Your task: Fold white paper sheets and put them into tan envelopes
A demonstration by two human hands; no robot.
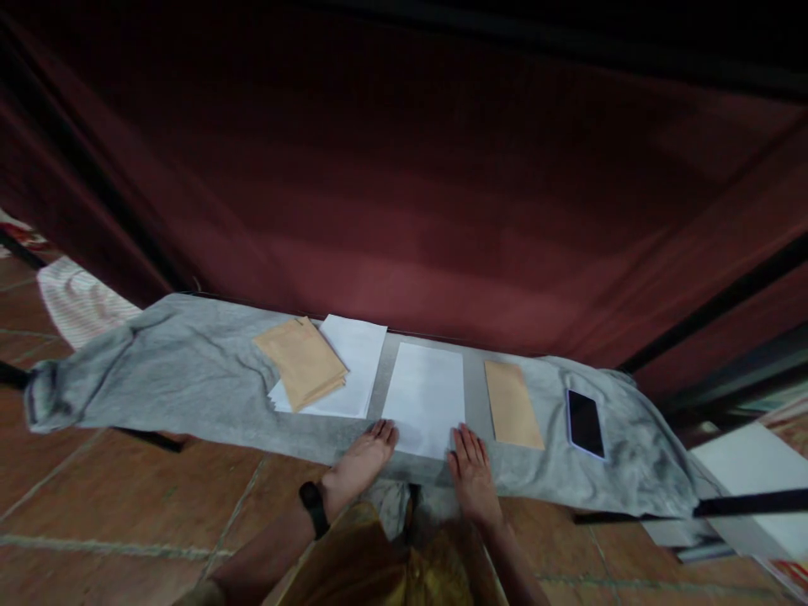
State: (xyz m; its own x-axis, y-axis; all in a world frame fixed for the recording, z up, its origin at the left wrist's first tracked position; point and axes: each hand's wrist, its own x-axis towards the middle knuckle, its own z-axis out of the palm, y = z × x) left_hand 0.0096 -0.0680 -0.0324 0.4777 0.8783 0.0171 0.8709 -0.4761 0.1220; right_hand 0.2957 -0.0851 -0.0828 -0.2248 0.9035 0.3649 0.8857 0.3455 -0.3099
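Note:
A sheet of white paper (426,391) lies flat on the grey cloth in front of me. At its near left corner rests my left hand (372,446), fingers stretched out and touching the edge. My right hand (470,463) lies flat at the near right corner, fingers extended. Neither hand grips anything. To the left is a stack of white paper (359,362), partly covered by several brown envelopes (303,362). A single brown envelope (514,404) sits just right of the white sheet.
A grey cloth (202,370) covers the narrow bench. Toward its right end lies a phone (586,423) with a dark screen. Behind the bench hangs a dark red fabric wall (404,210). The floor (139,497) is reddish tile. A striped cloth (85,303) is at far left.

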